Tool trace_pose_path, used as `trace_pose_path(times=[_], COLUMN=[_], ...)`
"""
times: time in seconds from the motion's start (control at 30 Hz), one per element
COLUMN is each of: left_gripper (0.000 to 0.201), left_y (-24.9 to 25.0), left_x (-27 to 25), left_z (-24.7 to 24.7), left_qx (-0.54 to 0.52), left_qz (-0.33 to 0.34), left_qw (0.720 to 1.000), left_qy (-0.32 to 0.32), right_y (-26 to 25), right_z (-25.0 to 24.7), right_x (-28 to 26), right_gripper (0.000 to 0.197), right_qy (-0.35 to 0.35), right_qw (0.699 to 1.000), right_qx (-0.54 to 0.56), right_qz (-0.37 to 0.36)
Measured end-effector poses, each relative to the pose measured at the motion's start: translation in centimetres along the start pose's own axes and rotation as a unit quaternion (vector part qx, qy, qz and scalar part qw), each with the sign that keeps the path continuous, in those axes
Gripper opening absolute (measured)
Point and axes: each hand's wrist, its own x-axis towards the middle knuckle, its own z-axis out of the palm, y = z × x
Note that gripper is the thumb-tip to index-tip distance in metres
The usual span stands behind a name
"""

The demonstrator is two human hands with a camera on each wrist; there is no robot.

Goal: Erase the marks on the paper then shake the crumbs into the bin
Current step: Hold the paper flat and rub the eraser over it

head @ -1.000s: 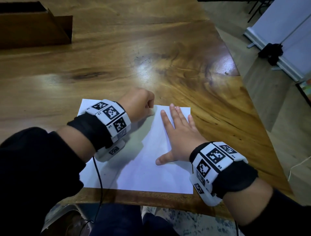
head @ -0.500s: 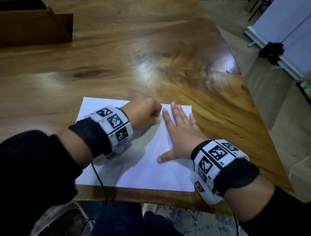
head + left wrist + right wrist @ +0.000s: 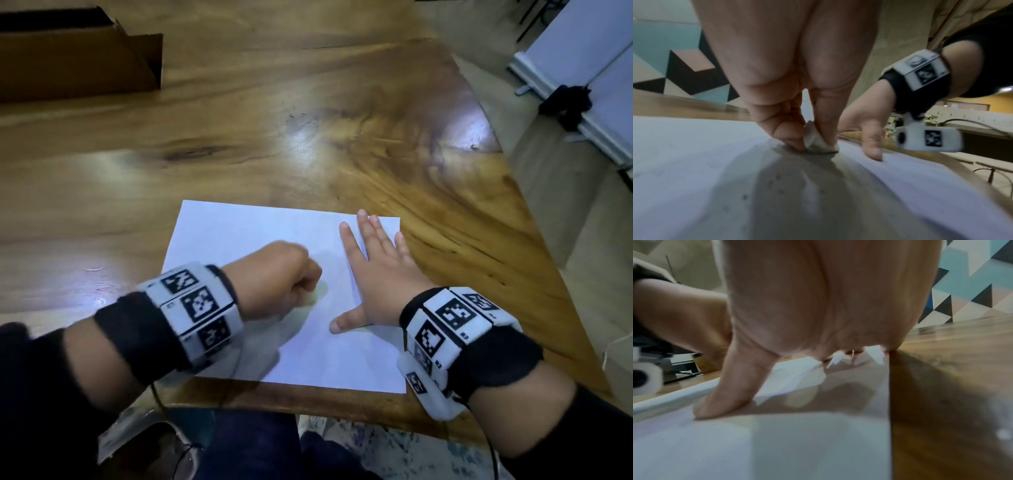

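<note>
left hand (image 3: 274,281): clenched, thumb and fingertips pinching a small white eraser (image 3: 815,140). Eraser's lower edge is on the paper (image 3: 239,236), roughly mid-sheet; the head view is motion-blurred here.
right hand (image 3: 376,270): flat, fingers straight and spread, pressing down on the sheet's right half. Thumb (image 3: 723,395) is planted on the paper too, and the little-finger side sits at the right edge.
paper: white sheet lying flat at the near edge of the wooden table (image 3: 308,102). No pencil marks can be made out in any view, so what remains to erase cannot be told.
crumbs (image 3: 745,196): small dark specks on the sheet on the near side of the eraser, seen in the left wrist view.
step: judged to be mid-erase, shake-out not begun.
doing it well: short strokes, running away from the pinning hand rather than toward it, so the sheet stays taut and does not buckle. Keep the flat palm close to the rubbed zone.
pressure: moderate. A thin sheet near the table edge likely creases or tears if the eraser digs in.
crumb handling: leave the specks on the sheet and do not brush them off, since they have to ride it to the bin.
bin: not clearly identifiable. A brown cardboard box (image 3: 78,54) stands at the far left of the table, well apart from the paper; its role is unclear.
</note>
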Motion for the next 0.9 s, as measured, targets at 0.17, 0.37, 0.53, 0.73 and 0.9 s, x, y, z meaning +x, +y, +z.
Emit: trace_pose_path(times=[0.17, 0.37, 0.53, 0.73, 0.9], left_gripper=[0.007, 0.010, 0.009, 0.008, 0.008], left_y=[-0.1, 0.6, 0.9, 0.7, 0.8], left_x=[2.9, 0.6, 1.1, -0.1, 0.8], left_z=[-1.5, 0.0, -0.6, 0.6, -0.2], left_qx=[0.005, -0.016, -0.005, -0.020, -0.001], left_qz=[-0.029, 0.005, 0.000, 0.027, 0.012], left_qw=[0.998, 0.999, 1.000, 0.999, 1.000], left_qy=[0.058, 0.032, 0.014, 0.036, 0.009], right_y=[-0.1, 0.1, 0.0, 0.0, -0.1], right_z=[0.1, 0.1, 0.0, 0.0, 0.0], right_x=[0.1, 0.1, 0.0, 0.1, 0.0], right_gripper=[0.141, 0.141, 0.141, 0.141, 0.141], right_qy=[-0.001, -0.003, -0.001, -0.006, -0.007], right_qw=[1.000, 1.000, 1.000, 1.000, 1.000], right_qx=[-0.004, 0.002, -0.001, 0.002, 0.001], right_qz=[0.001, -0.003, -0.001, -0.001, -0.001])
